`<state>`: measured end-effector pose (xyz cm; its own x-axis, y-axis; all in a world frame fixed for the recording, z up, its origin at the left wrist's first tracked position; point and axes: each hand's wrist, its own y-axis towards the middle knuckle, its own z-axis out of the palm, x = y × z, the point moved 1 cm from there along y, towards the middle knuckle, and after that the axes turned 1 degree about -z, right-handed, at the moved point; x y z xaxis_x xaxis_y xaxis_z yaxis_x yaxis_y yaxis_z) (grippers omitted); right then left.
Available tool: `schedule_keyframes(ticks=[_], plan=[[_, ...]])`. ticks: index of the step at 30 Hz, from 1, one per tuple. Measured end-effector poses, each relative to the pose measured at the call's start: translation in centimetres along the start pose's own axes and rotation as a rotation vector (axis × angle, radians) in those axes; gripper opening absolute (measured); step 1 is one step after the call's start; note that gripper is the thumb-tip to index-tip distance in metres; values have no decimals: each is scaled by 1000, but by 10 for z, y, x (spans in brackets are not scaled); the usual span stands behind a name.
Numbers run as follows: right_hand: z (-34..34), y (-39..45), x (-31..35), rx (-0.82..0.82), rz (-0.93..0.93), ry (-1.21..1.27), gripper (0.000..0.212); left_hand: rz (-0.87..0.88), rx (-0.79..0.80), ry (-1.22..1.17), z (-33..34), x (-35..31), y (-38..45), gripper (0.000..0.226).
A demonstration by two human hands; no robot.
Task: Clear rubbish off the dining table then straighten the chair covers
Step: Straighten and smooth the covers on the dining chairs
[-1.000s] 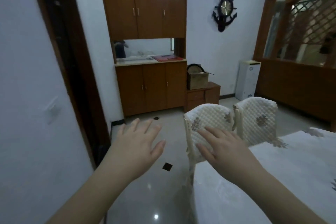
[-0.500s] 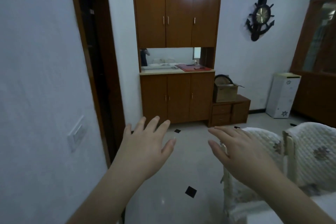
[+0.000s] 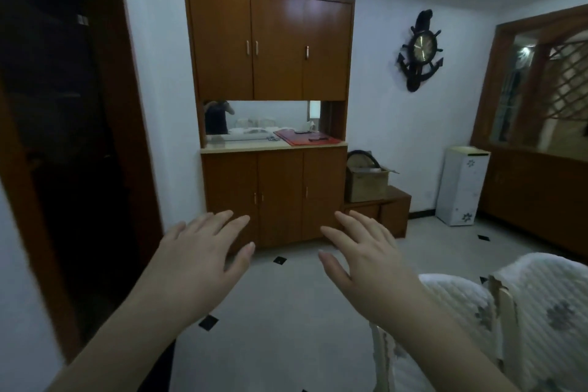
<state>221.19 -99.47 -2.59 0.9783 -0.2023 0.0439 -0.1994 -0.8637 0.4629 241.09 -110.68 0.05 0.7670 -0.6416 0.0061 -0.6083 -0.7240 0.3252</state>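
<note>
The fingers (image 3: 229, 226) of the left hand (image 3: 194, 267) are seen spread and nearly straight, and nothing is held by them; those of the right hand (image 3: 369, 267) are likewise extended and released, palm down, over bare floor (image 3: 286, 312). Neither hand is touching anything. The quilted chair covers (image 3: 458, 312) are found low at the right edge of the view, draped over two chair backs standing side by side, the nearer one just beside and below the right forearm. The fabric is judged to be soft, light and pliable, with padded stitching that should offer good friction, so little force ought to be needed; a wrinkle would likely be carried along rather than resisted. A hold is best taken at the top seam or the side hems of the nearer cover, pinched with both hands and drawn downward and outward, since the worn frame (image 3: 504, 305) between the covers gives no useful purchase. The dining tabletop is not shown in the present view, so nothing can be said of rubbish on it. Compared with a second ago, the view has been swung to the left: the tabletop has dropped out of sight, the covers have shifted to the lower right corner, and the right hand, then laid over the nearer cover, is now held clear of it.
</note>
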Motion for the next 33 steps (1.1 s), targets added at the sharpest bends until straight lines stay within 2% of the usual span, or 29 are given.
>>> schedule_keyframes(ticks=[2,6,12,14,22,28,33], plan=[[9,34,-15,-43,-7,6,74,20,-17,3,3,2,32,60],[32,97,-30,-58,8,1,73,36,-74,29,20,22,94,81],[74,188,-41,32,-5,21,54,28,-89,11,49,51,190,62],[90,218,-45,56,8,19,54,40,-81,3,57,61,220,57],[134,332,-66,78,91,10,62,107,-57,4,91,103,344,63],[166,381,-115,92,220,-50,73,240,-80,-14,136,88,439,76],[184,413,-170,141,314,-109,74,324,-21,-96,183,52,517,61]])
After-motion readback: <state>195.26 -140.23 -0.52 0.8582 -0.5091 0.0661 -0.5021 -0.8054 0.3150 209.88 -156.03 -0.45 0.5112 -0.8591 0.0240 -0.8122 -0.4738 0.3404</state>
